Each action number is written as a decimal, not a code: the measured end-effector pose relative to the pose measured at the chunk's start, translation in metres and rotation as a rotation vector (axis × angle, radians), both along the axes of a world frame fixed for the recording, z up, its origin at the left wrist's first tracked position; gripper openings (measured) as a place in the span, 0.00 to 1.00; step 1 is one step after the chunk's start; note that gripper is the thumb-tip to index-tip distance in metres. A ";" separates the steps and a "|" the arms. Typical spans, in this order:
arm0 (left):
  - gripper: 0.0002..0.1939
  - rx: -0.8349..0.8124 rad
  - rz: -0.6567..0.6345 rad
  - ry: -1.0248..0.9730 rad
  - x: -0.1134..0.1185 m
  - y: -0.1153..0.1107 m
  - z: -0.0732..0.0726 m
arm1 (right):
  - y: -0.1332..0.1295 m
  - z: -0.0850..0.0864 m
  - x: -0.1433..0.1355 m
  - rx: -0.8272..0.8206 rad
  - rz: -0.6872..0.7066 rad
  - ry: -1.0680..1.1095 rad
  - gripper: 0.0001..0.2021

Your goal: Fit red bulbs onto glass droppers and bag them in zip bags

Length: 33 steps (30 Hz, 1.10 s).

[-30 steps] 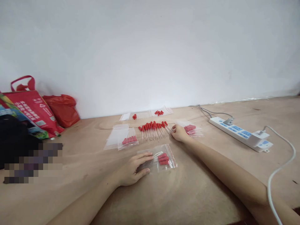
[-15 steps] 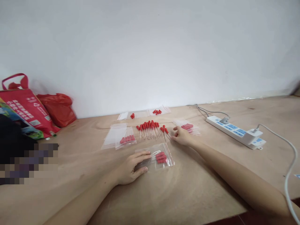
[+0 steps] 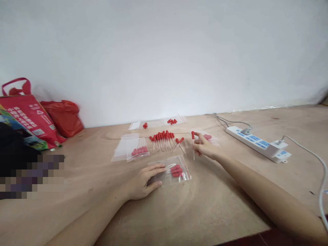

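My left hand (image 3: 147,182) lies flat over the left part of a clear zip bag (image 3: 186,171), fingers stretched and thumb apart. Inside that bag are several droppers with red bulbs (image 3: 176,171). My right hand (image 3: 205,146) pinches one dropper (image 3: 193,136), which points red bulb up and thin clear tube down. Just left of it, two loose droppers (image 3: 181,140) lie crossed on the table. Farther left lies a row of several more red-bulbed droppers (image 3: 161,136). A bag of droppers (image 3: 208,136) is partly hidden behind my right hand.
Left of the row lie flat bags (image 3: 123,147) and a bag of droppers (image 3: 139,151). Near the wall are bags holding clear tubes (image 3: 155,124) and red bulbs (image 3: 172,121). A power strip (image 3: 252,141) with cables stands right; red bags (image 3: 65,118) stand left.
My right hand has picked up one dropper from beside the row and moved slightly right with it, turning it upright. My left hand stays on the zip bag.
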<state>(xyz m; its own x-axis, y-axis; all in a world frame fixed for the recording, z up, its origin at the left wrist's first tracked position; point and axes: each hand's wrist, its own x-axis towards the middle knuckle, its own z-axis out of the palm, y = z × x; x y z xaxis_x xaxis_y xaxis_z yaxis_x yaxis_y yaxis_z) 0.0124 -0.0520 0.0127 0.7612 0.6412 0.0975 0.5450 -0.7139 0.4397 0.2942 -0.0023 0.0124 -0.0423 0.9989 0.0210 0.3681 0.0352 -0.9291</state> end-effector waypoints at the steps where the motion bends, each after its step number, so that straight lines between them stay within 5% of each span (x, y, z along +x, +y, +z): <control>1: 0.20 -0.001 0.002 -0.001 0.000 0.000 0.000 | -0.002 0.000 -0.003 -0.011 -0.003 0.091 0.36; 6: 0.20 -0.003 -0.003 -0.012 0.000 0.000 -0.001 | -0.010 -0.012 -0.025 -0.035 -0.113 0.251 0.35; 15: 0.23 0.007 0.023 0.008 0.000 -0.001 0.000 | -0.019 -0.022 -0.045 0.004 -0.273 0.666 0.18; 20: 0.27 0.019 0.037 0.000 -0.001 -0.001 -0.001 | -0.030 -0.024 -0.050 -0.026 -0.158 0.680 0.14; 26: 0.27 0.010 0.044 -0.003 -0.001 -0.003 -0.001 | -0.033 -0.030 -0.048 -0.083 0.049 0.405 0.15; 33: 0.27 0.021 0.033 -0.002 0.000 -0.002 0.000 | -0.025 -0.038 -0.048 0.124 0.230 0.258 0.14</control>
<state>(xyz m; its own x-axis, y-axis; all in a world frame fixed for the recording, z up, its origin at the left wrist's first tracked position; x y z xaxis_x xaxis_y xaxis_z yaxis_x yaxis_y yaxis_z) 0.0123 -0.0536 0.0123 0.7393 0.6638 0.1127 0.5674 -0.7044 0.4265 0.2466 -0.0271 -0.0256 -0.2428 0.9531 0.1808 0.0917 0.2081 -0.9738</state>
